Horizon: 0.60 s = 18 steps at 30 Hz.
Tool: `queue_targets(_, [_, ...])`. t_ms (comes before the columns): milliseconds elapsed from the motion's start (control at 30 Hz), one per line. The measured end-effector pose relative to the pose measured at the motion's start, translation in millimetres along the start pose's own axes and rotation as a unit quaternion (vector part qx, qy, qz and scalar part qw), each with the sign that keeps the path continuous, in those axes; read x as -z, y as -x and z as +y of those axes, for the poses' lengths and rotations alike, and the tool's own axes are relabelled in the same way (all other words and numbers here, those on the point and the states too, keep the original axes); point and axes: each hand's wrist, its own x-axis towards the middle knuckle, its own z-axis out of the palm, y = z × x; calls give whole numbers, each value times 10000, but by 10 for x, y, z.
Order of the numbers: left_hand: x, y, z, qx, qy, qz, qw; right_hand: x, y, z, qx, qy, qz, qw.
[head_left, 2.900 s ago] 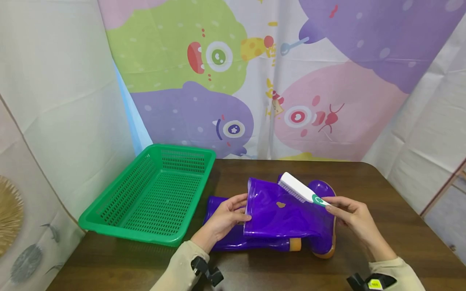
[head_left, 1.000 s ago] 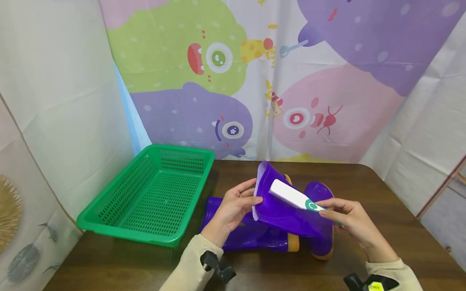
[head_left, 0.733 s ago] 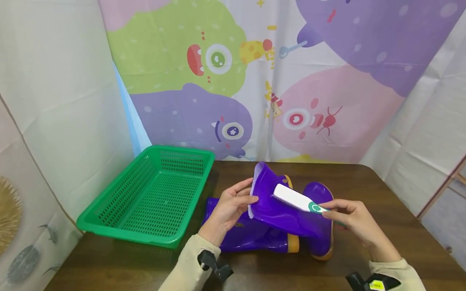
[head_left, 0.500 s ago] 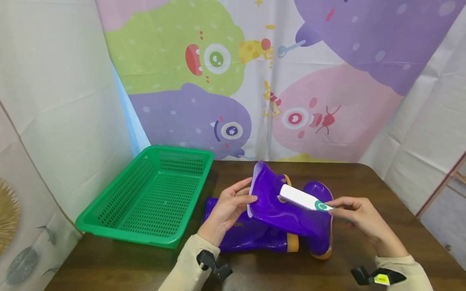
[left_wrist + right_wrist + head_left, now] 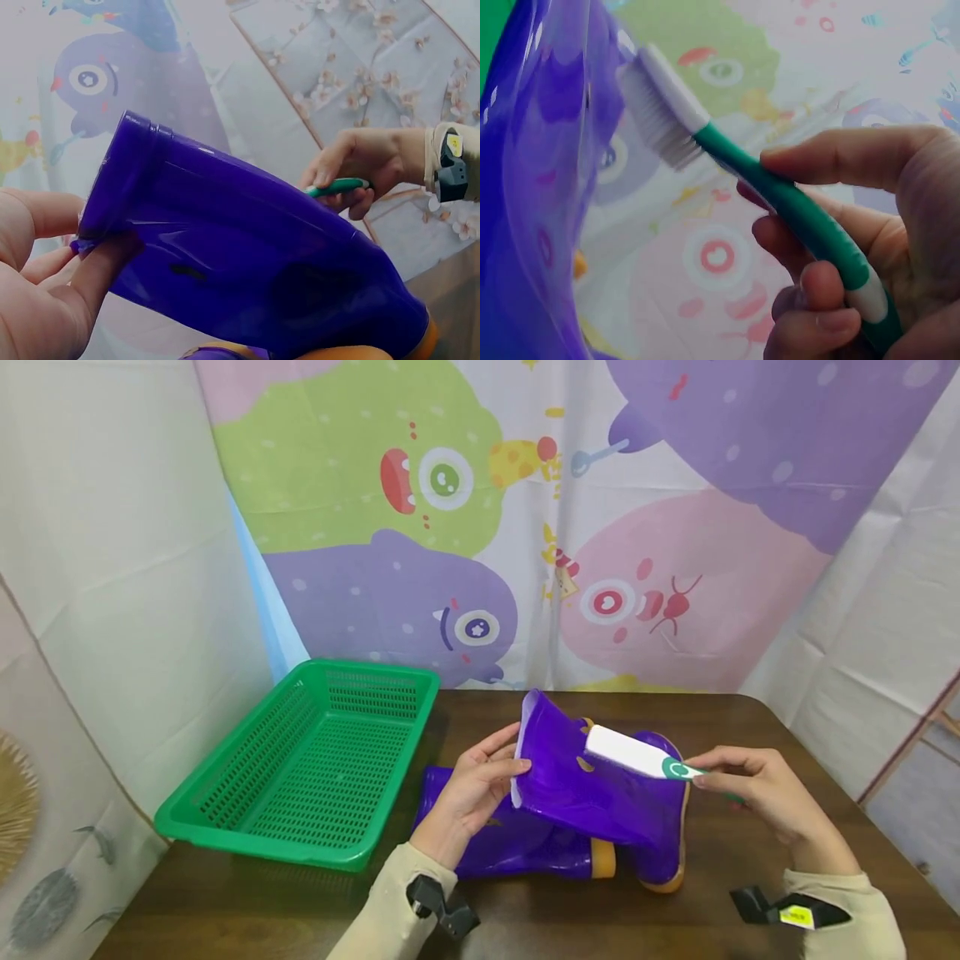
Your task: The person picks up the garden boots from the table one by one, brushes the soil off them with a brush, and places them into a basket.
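Note:
A glossy purple rain boot (image 5: 570,777) with an orange sole is tilted, its shaft raised off the table. My left hand (image 5: 476,785) pinches the rim of its opening, thumb outside, as the left wrist view also shows. In my right hand (image 5: 765,789) I grip the green handle of a white scrub brush (image 5: 626,752). Its head lies over the upper side of the boot's shaft, near a small gold mark. The right wrist view shows the bristles (image 5: 660,120) facing the boot, close to its surface; contact I cannot tell. A second purple boot (image 5: 517,852) lies underneath.
A green plastic basket (image 5: 296,852) with slotted walls stands on the left of the brown wooden table (image 5: 735,718). Behind the table hangs a cartoon-printed curtain (image 5: 465,577). A wrist camera is strapped over each beige sleeve.
My left hand has lifted and tilted the boot's shaft from lying flatter. The brush moved down-left along the shaft, then back to the right and slightly up, uncovering the gold mark.

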Motion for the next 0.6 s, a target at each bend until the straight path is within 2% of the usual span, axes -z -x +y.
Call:
queue_targets(100, [-16, 2, -4, 24, 70, 48, 10000, -37, -23, -8, 300, -230, -331, 9987])
queue_targets(200, [-25, 0, -6, 25, 67, 69, 10000, -68, -40, 4, 369, -236, -503, 9978])
queue_targets(433, [-23, -1, 5, -8, 70, 64, 10000, -11, -32, 74, 195, 170, -181, 9995])
queue_targets(600, [-22, 9, 20, -8, 37, 81, 10000, 8, -28, 100, 123, 391, -104, 9991])
